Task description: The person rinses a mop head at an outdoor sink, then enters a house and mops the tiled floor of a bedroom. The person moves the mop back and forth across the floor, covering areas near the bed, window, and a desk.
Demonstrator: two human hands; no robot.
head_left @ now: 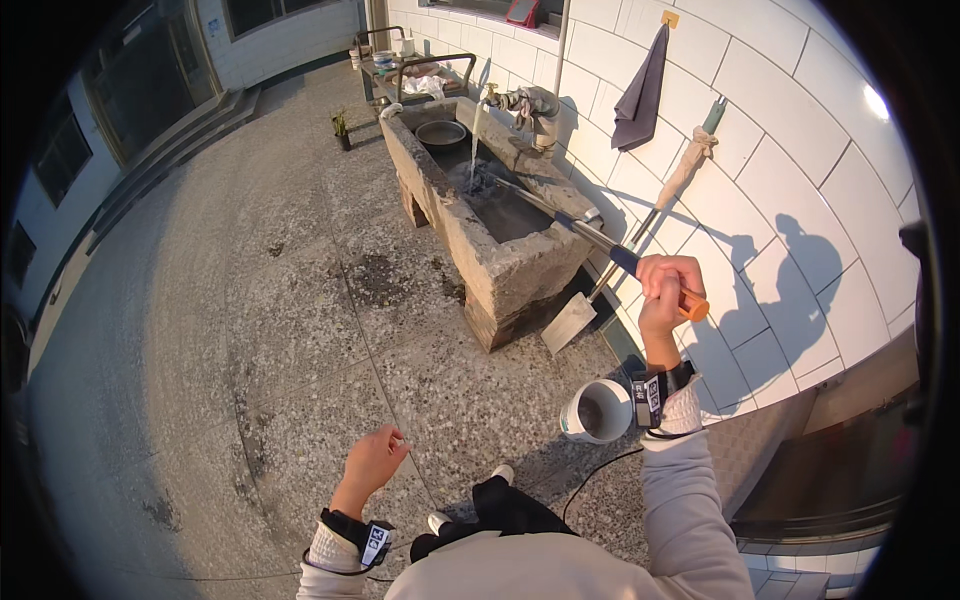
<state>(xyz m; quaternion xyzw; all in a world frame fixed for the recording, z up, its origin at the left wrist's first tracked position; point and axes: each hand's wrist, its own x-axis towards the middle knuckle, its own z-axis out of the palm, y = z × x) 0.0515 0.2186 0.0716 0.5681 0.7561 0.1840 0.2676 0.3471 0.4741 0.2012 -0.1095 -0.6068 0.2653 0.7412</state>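
My right hand (668, 290) is wrapped round the handle of a long mop (608, 243), near its orange end. The metal pole slants over the rim of a stone trough (515, 262). Its dark, stringy-looking head lies in the trough's water, blurred by splashing. A stream of water (476, 135) falls from a tap (489, 92) onto the mop head. Over the paved ground, my left hand (374, 459) hangs with nothing in it, fingers loosely bent and apart. A round basin (441, 134) sits at the trough's far end.
A white bucket (598, 411) stands on the ground below my right forearm. Against the tiled wall leans a shovel (571, 323), close to the trough. A grey towel (641, 92) hangs from a hook. Beyond the trough is a cluttered stand (425, 72), with a small potted plant (342, 130) nearby.
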